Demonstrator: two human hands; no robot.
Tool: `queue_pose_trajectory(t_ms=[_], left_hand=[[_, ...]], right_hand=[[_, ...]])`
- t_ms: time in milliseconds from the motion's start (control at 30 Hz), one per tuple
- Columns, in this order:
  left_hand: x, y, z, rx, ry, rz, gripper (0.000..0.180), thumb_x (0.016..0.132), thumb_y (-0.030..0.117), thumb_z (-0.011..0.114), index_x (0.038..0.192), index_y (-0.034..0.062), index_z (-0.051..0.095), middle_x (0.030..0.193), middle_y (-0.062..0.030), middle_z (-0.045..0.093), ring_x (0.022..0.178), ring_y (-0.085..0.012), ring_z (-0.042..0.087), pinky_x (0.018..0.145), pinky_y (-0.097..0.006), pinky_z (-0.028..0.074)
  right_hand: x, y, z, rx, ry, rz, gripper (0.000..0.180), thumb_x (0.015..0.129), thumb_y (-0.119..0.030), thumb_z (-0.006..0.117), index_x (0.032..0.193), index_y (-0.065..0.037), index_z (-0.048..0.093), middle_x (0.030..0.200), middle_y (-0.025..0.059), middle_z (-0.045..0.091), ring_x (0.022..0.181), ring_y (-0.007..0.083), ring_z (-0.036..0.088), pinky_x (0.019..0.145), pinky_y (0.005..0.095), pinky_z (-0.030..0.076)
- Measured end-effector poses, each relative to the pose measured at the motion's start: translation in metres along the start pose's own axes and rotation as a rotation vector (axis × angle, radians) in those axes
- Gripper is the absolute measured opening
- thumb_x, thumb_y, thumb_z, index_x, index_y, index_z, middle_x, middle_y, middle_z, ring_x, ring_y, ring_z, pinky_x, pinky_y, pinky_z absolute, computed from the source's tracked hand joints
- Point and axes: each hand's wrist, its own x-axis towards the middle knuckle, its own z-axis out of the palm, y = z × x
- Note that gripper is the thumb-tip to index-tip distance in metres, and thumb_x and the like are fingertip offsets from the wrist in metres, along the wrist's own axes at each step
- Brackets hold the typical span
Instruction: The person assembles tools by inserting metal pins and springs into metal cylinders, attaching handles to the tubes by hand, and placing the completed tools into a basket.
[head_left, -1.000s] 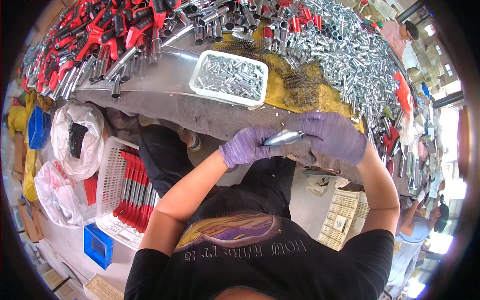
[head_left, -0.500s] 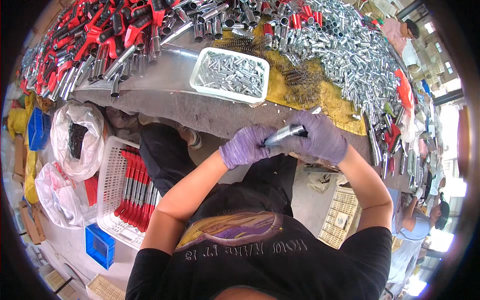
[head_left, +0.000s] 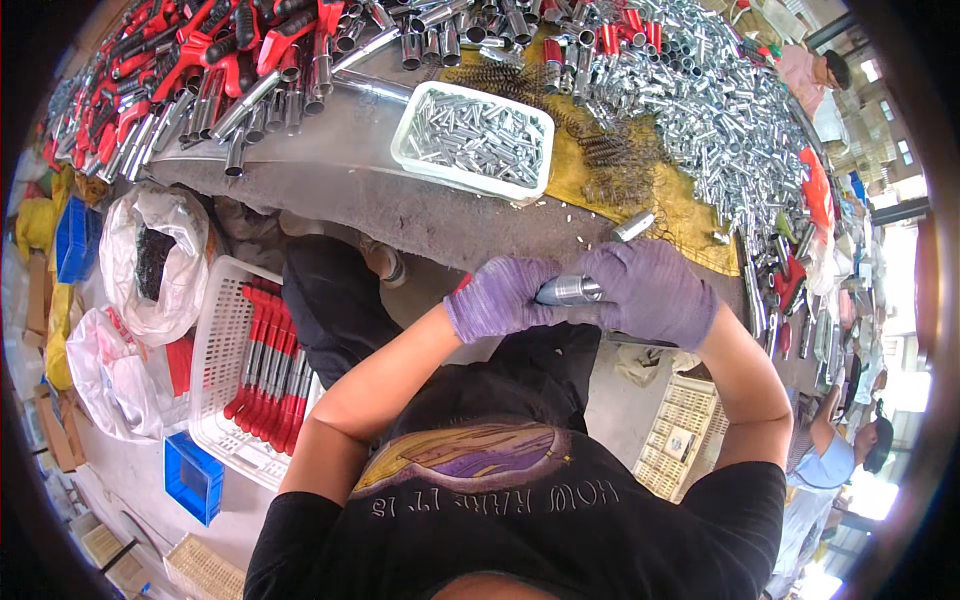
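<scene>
Both my hands wear purple knit gloves and meet in front of my body, just off the bench's near edge. My left hand (head_left: 508, 297) is closed around a shiny metal tube (head_left: 572, 290), whose ringed part shows between the gloves. A bit of red sticks out behind that hand. My right hand (head_left: 650, 293) wraps the tube's other end, and its fingers cover that end. Beyond the right hand, a short silver sleeve (head_left: 634, 226) lies at the bench edge. A white tray (head_left: 402, 152) of small metal pins stands on the bench ahead.
Red-and-black handled tools (head_left: 215, 60) are heaped far left. Springs (head_left: 615, 150) lie on yellow cloth (head_left: 570, 195), beside a large pile of metal sleeves (head_left: 690, 110). Left of my legs, a white basket (head_left: 212, 350) holds red-and-silver tools. Co-workers (head_left: 850, 450) are at the right.
My right hand has closed farther over the tube, hiding its open end. The tube now lies more level, and a red bit shows by my left hand. The view has shifted slightly.
</scene>
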Motion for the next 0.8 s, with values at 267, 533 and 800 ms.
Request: queue_pose_trajectory(t_ms=[267, 533, 800], left_hand=[[-0.002, 0.005, 0.009, -0.093, 0.075, 0.024, 0.025, 0.076, 0.023, 0.068, 0.096, 0.0084, 0.062, 0.081, -0.0152, 0.063, 0.077, -0.0347, 0.061, 0.067, -0.039, 0.048], [0.017, 0.014, 0.010, -0.210, -0.009, -0.159, 0.025, 0.077, 0.022, 0.066, 0.096, 0.0055, 0.063, 0.082, -0.0171, 0.064, 0.077, -0.0330, 0.063, 0.065, -0.038, 0.050], [-0.026, 0.013, 0.043, -0.361, 0.356, -0.213, 0.030, 0.079, 0.034, 0.068, 0.089, 0.0068, 0.063, 0.073, -0.0084, 0.066, 0.072, -0.0261, 0.065, 0.067, -0.035, 0.051]], right_hand=[[0.006, -0.017, 0.024, -0.066, 0.276, 0.345, 0.046, 0.073, -0.054, 0.067, 0.068, -0.010, 0.059, 0.049, 0.0089, 0.054, 0.042, 0.0282, 0.056, 0.041, 0.0399, 0.045], [0.010, 0.006, 0.026, -0.304, 0.448, -0.134, 0.028, 0.071, -0.039, 0.065, 0.070, -0.012, 0.061, 0.057, 0.0064, 0.057, 0.051, 0.0252, 0.057, 0.044, 0.0370, 0.044], [-0.001, -0.033, 0.032, 0.140, 0.341, 0.271, 0.039, 0.074, -0.045, 0.068, 0.088, -0.010, 0.062, 0.065, 0.0073, 0.060, 0.059, 0.0287, 0.061, 0.053, 0.0388, 0.049]])
